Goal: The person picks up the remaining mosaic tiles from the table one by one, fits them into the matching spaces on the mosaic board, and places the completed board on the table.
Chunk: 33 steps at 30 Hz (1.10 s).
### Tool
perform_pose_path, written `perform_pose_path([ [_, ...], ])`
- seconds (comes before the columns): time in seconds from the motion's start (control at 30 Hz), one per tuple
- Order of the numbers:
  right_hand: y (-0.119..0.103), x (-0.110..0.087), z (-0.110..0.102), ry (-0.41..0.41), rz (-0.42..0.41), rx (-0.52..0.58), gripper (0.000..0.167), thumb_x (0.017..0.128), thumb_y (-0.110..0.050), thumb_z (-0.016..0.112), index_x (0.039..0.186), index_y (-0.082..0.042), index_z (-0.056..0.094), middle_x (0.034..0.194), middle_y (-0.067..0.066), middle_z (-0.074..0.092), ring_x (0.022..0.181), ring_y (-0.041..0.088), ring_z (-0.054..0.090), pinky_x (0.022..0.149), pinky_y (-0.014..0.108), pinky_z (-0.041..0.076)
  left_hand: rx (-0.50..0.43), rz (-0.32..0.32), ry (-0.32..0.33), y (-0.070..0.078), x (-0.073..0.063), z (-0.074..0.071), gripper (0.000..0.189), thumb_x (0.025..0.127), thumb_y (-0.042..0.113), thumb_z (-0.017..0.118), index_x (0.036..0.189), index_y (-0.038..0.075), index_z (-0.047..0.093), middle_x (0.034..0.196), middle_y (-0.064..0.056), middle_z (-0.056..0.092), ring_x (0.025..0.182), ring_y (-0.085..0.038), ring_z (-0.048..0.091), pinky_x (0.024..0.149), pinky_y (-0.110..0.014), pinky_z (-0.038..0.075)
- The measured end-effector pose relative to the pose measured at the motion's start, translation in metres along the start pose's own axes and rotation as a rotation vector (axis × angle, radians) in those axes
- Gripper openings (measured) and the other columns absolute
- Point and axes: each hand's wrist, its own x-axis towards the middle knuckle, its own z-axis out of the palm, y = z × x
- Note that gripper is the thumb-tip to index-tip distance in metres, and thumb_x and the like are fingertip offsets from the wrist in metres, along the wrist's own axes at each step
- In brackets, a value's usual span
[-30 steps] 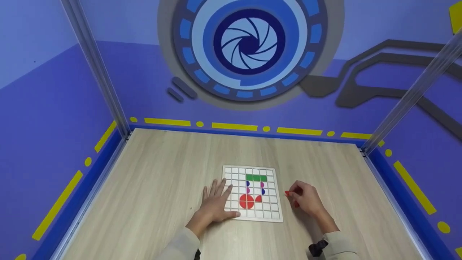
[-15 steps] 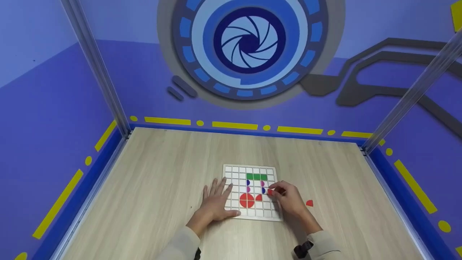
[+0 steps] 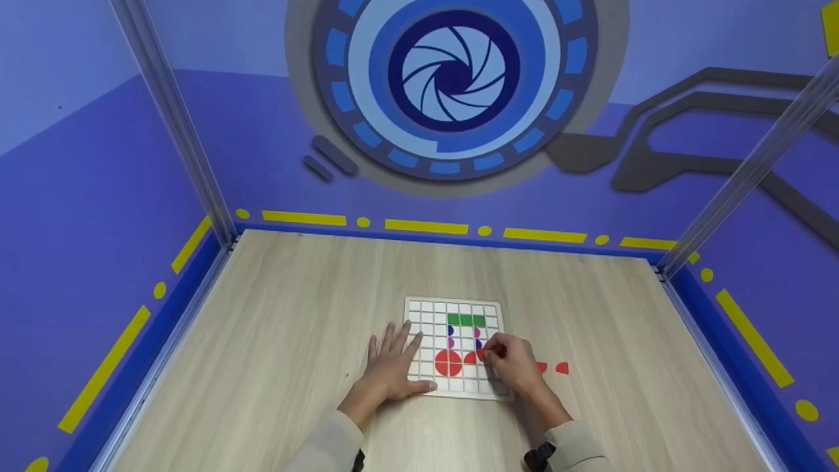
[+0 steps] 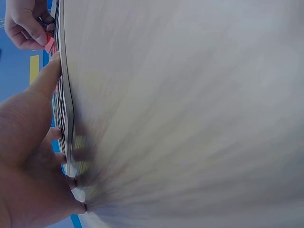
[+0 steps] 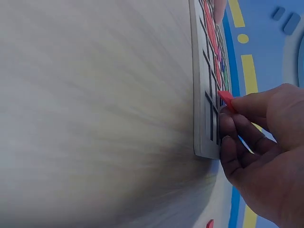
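A white gridded puzzle board point(image 3: 423, 317) with a pale wooden frame lies on the table. My left hand point(image 3: 390, 370) is spread over its left edge, thumb at the near side, fingers straight. Between thumb and fingertips my right hand point(image 3: 518, 366) pinches a red quarter-circle tile point(image 5: 226, 98), tilted close over the board, right beside a placed red quarter tile point(image 3: 470, 358). Four red quarters form a red circle point(image 3: 448, 362) further left on the grid. Green square tiles point(image 3: 466, 320) make a row above, with blue and pink half-circle tiles point(image 3: 477, 332) in two columns below them.
Two loose red quarter tiles point(image 3: 562, 368) lie on the table right of the board, one partly behind the right hand. The wooden table point(image 3: 314, 295) is enclosed by blue printed walls point(image 3: 262, 151) and metal corner posts point(image 3: 177, 124).
My right hand has carried the red quarter tile leftward from the table onto the board, uncovering the loose red tiles. The left hand has stayed in place.
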Motion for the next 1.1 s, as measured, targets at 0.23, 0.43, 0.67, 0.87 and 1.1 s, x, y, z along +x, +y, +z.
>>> perform_pose_path([
  [0.23, -0.003, -0.003, 0.004, 0.034, -0.023, -0.080, 0.015, 0.093, 0.002, 0.077, 0.088, -0.011, 0.072, 0.083, -0.002, 0.061, 0.079, 0.016, 0.057, 0.068, 0.027, 0.051, 0.007, 0.003, -0.002, -0.001, 0.001, 0.001, 0.104, 0.089, 0.066, 0.075, 0.166, 0.010, 0.034, 0.176, -0.018, 0.014, 0.161, -0.046, 0.006, 0.124, -0.072, 0.006],
  [0.43, -0.003, -0.003, 0.006, 0.026, -0.012, -0.111, 0.010, 0.094, -0.002, 0.078, 0.089, -0.009, 0.073, 0.083, -0.002, 0.061, 0.079, 0.016, 0.057, 0.069, 0.027, 0.052, 0.003, -0.007, -0.008, -0.001, 0.002, 0.002, 0.104, 0.089, 0.066, 0.075, 0.167, 0.011, 0.034, 0.176, -0.017, 0.013, 0.161, -0.046, 0.005, 0.124, -0.072, 0.005],
  [0.67, -0.001, -0.003, 0.004, -0.010, -0.009, -0.087, 0.010, 0.094, -0.002, 0.079, 0.093, -0.011, 0.074, 0.086, -0.002, 0.062, 0.082, 0.017, 0.058, 0.070, 0.027, 0.052, 0.001, -0.019, -0.006, 0.000, 0.001, 0.001, 0.104, 0.089, 0.066, 0.076, 0.167, 0.012, 0.033, 0.177, -0.017, 0.012, 0.162, -0.045, 0.004, 0.124, -0.071, 0.004],
  [0.87, 0.002, -0.006, -0.007, -0.025, -0.027, -0.061, 0.010, 0.094, -0.004, 0.079, 0.100, -0.011, 0.076, 0.090, -0.002, 0.064, 0.084, 0.015, 0.059, 0.071, 0.026, 0.052, 0.004, -0.012, 0.000, -0.002, 0.001, 0.002, 0.104, 0.089, 0.066, 0.076, 0.167, 0.011, 0.034, 0.177, -0.018, 0.012, 0.161, -0.046, 0.005, 0.124, -0.072, 0.005],
  [1.1, 0.030, -0.011, -0.049, 0.111, -0.093, -0.101, 0.012, 0.092, 0.000, 0.080, 0.102, -0.005, 0.077, 0.094, 0.001, 0.068, 0.086, 0.017, 0.062, 0.073, 0.030, 0.052, 0.000, -0.011, -0.011, -0.001, 0.001, 0.001, 0.105, 0.089, 0.067, 0.074, 0.167, 0.012, 0.032, 0.177, -0.017, 0.011, 0.162, -0.045, 0.004, 0.124, -0.071, 0.004],
])
